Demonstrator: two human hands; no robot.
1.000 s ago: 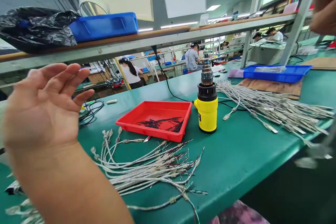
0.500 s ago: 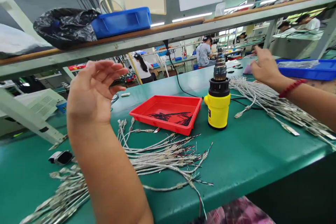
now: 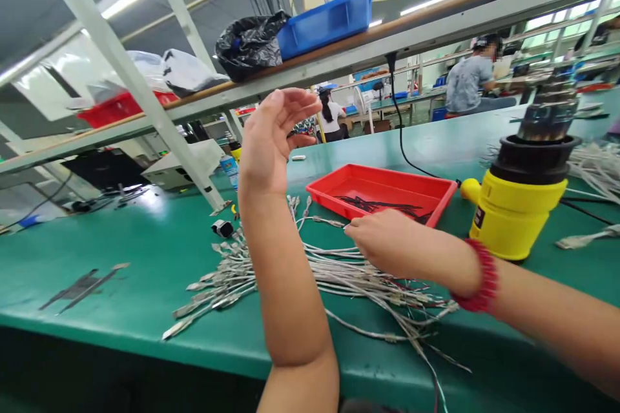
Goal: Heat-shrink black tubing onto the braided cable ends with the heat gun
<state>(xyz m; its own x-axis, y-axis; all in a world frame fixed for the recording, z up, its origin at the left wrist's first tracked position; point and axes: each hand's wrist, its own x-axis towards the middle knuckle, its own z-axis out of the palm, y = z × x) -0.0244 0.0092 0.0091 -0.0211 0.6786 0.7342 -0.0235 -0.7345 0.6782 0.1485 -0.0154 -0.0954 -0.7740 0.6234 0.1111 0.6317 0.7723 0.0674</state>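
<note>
My left hand (image 3: 276, 135) is raised over the bench, palm turned sideways, its fingers loosely curved and apart with nothing in them. Below and beside that forearm lies a pile of white USB cables (image 3: 349, 271), with stripped wire ends toward the right. My right hand (image 3: 382, 235) reaches over the pile, in front of the red tray (image 3: 334, 201). Its fingers are bent together near a cable's end; whatever is between them is hidden. Thin black pieces (image 3: 378, 205) lie in the tray. A yellow heat gun (image 3: 516, 210) stands nozzle up at the right.
More white cables (image 3: 598, 168) lie beyond the heat gun. A black cord (image 3: 402, 135) hangs from the shelf (image 3: 339, 51), which carries a blue bin (image 3: 327, 22) and a black bag (image 3: 249, 45). A watch-like object (image 3: 223, 228) lies left of the pile. Two people sit in the background.
My right hand has come from the far-right cables, past the heat gun, to the near pile by the tray. My left hand stays raised. The view has turned left.
</note>
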